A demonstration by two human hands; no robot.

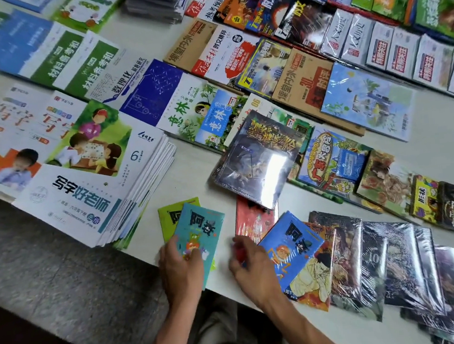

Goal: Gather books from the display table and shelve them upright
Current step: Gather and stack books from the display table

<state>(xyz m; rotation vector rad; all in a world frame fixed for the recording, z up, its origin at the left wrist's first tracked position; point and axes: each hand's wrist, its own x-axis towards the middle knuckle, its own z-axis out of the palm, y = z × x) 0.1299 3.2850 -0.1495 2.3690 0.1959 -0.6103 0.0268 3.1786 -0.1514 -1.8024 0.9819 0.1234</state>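
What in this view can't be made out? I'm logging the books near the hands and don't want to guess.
All in the head view:
- Green booklet: mostly covered by the teal booklet.
- Teal booklet's lower cover: hidden under the left hand.
- Red book: title hidden by the shrink-wrapped dark book and glare.
- Right hand: motion-blurred; something red at its fingers, unidentifiable.
- Shelf: out of frame.

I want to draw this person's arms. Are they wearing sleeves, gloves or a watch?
No. Both forearms are bare as far as the picture shows, with no sleeves in view. The left hand and right hand have no gloves, watch or rings that I can see.
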